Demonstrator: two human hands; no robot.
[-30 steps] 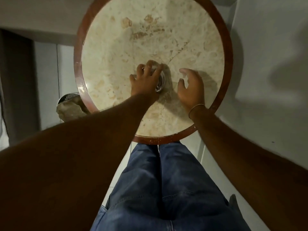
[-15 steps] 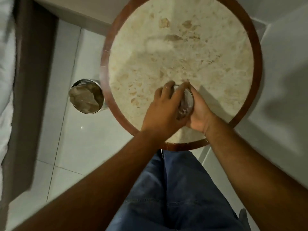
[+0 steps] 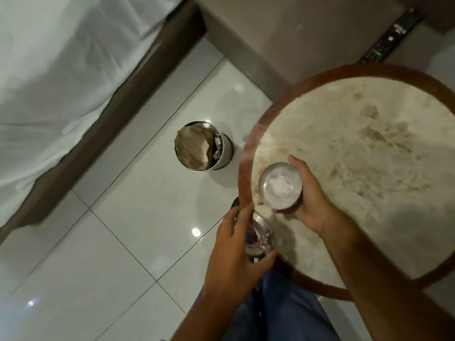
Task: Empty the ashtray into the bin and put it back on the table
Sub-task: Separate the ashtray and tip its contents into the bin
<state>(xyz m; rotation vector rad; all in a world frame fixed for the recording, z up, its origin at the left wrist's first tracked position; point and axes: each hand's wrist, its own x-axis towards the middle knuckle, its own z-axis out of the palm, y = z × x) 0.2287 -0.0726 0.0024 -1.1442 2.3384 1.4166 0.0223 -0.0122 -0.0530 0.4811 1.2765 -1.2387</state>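
Where both hands met on one ashtray, right hand now grips bowl, left hand pinches lid.

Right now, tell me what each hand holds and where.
Right hand cups the ashtray bowl around its side; left hand grips the ashtray lid by its rim.

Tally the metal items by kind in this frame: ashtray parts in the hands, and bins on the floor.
Ashtray parts: 2, the ashtray bowl with white contents in the right hand, and the ashtray top in the left hand.
Bins: 1, the metal bin on the tiled floor.
Total: 3.
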